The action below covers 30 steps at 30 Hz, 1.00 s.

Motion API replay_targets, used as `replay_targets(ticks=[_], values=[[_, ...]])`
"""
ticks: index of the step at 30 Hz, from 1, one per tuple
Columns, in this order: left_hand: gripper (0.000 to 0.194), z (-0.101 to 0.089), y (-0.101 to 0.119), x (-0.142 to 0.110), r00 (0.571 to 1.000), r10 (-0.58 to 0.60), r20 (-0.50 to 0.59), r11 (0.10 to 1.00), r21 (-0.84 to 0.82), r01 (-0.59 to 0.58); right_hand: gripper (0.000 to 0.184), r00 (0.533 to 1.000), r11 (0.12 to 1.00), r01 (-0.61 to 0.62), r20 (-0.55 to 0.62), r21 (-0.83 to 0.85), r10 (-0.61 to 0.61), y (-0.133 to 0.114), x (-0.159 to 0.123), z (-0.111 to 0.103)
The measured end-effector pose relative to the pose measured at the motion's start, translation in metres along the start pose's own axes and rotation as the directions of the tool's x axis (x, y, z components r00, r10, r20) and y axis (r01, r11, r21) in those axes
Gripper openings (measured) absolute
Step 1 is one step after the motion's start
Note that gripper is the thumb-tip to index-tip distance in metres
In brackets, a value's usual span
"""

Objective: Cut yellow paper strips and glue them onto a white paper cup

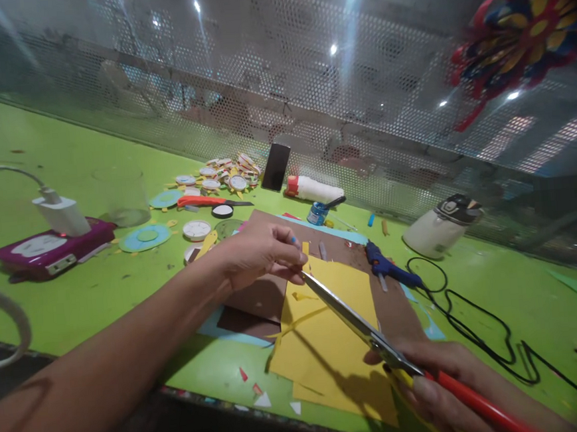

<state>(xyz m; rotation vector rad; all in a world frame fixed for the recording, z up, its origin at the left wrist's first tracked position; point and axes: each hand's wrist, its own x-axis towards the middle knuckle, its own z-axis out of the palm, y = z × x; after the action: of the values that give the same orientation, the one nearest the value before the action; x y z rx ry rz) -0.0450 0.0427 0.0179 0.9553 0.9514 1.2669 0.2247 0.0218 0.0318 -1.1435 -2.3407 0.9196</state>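
My left hand (pixel 264 250) reaches across the table and pinches a small yellow paper piece (pixel 305 248) at the far edge of a yellow paper sheet (pixel 336 345). My right hand (pixel 439 380) grips red-handled scissors (pixel 357 324), whose long blades point up-left with the tip next to the left fingers. A thin cut strip of yellow paper (pixel 301 318) curls on the sheet. The yellow sheets lie on brown card (pixel 390 301) over light blue paper (pixel 212 325).
A blue glue gun (pixel 387 268) with a black cord (pixel 482 334), a white kettle (pixel 436 227), a glue bottle (pixel 316 188), a phone (pixel 275 166), paper discs (pixel 145 237), second scissors (pixel 207 200), a purple device with charger (pixel 51 244). Mesh wall behind.
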Motion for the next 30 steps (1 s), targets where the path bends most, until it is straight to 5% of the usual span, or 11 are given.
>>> replay_targets(ticks=[3,10,13,19,30], values=[[0.012,0.000,-0.001,0.000,1.000,-0.012,0.007,1.000,0.012,0.012,0.042,0.997,0.999,0.025,-0.066,-0.025,-0.027,-0.002,0.000,0.001],[0.014,0.004,-0.001,-0.001,0.999,-0.029,-0.020,0.999,0.028,0.030,0.031,0.992,0.979,0.124,0.041,-0.159,-0.119,0.010,0.003,-0.003],[0.014,0.006,-0.001,-0.001,0.999,-0.030,-0.034,0.999,0.043,0.032,0.033,0.995,0.986,0.097,0.014,-0.133,-0.096,0.010,0.002,-0.002],[0.016,0.005,0.002,-0.001,0.996,-0.088,-0.024,0.994,0.059,0.089,0.035,0.983,0.993,0.048,0.180,-0.111,-0.028,0.014,0.004,-0.005],[0.017,0.006,0.003,0.000,0.995,-0.093,-0.031,0.993,0.065,0.095,0.040,0.985,0.999,0.013,0.173,-0.049,-0.004,0.018,0.005,-0.003]])
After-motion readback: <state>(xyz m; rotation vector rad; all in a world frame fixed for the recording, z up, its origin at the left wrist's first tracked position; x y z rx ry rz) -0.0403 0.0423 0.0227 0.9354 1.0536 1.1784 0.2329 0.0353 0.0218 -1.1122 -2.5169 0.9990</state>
